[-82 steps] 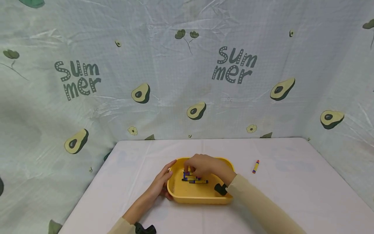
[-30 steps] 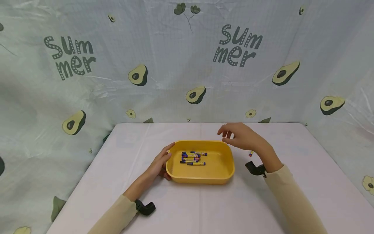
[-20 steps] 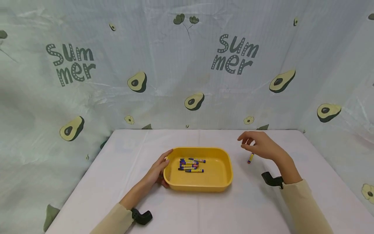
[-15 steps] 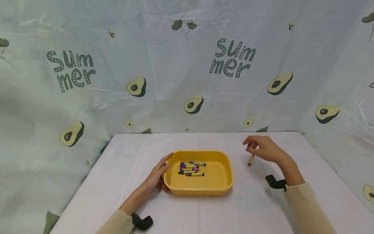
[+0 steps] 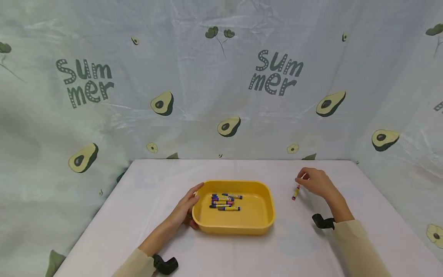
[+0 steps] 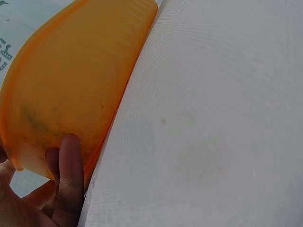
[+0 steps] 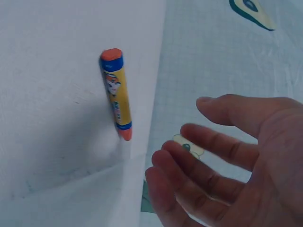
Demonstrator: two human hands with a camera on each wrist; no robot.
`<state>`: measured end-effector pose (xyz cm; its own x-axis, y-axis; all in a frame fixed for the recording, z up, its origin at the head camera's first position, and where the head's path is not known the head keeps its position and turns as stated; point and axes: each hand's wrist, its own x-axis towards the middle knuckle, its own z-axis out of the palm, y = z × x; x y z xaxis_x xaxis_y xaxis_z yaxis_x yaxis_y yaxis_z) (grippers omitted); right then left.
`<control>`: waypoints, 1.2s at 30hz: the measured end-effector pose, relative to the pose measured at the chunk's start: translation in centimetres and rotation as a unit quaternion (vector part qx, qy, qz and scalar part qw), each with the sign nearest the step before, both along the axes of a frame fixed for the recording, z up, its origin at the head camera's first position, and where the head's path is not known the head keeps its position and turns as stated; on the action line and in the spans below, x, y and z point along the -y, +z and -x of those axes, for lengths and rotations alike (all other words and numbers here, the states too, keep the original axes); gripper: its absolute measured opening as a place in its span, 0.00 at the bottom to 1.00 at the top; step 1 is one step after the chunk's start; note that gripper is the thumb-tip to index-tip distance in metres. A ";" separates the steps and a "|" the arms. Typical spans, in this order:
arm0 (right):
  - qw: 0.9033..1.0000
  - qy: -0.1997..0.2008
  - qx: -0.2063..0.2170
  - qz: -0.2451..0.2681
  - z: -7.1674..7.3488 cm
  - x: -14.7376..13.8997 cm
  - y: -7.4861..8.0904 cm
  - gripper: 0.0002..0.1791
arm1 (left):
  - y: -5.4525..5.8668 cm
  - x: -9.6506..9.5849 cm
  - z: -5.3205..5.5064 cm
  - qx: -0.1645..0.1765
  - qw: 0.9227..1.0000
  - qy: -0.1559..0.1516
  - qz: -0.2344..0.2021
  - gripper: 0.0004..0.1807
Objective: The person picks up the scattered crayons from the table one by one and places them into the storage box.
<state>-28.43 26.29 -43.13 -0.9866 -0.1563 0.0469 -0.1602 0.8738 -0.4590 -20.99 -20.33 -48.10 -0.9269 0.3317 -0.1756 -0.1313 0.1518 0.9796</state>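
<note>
A yellow tray (image 5: 233, 230) stands in the middle of the table, with several crayons (image 5: 225, 201) in its left half. My left hand (image 5: 182, 209) holds the tray's left end, one finger along the far corner of the rim and lower fingers against the outer wall. To the right of the tray, my right hand (image 5: 315, 181) is over the upper end of a lone orange crayon (image 5: 295, 193). In the right wrist view this crayon (image 7: 118, 94) has a yellow wrapper with blue bands. The right thumb and fingers are spread apart and hold nothing.
A pale cloth (image 5: 138, 192) covers the table, its far edge a little beyond the right hand. Behind it hangs a curtain (image 5: 194, 77) with avocado prints. Black camera mounts (image 5: 165, 264) sit on both wrists.
My right hand has left the crayons inside the tray, risen over its right rim and travelled right, then lowered toward the lone crayon. The left hand keeps its place.
</note>
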 end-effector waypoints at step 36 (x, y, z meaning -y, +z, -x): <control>0.993 -0.072 0.092 -0.031 -0.3 1.4 -1.7 0.11 | 0.0 -0.2 -0.3 0.007 1.000 0.014 0.012 0.24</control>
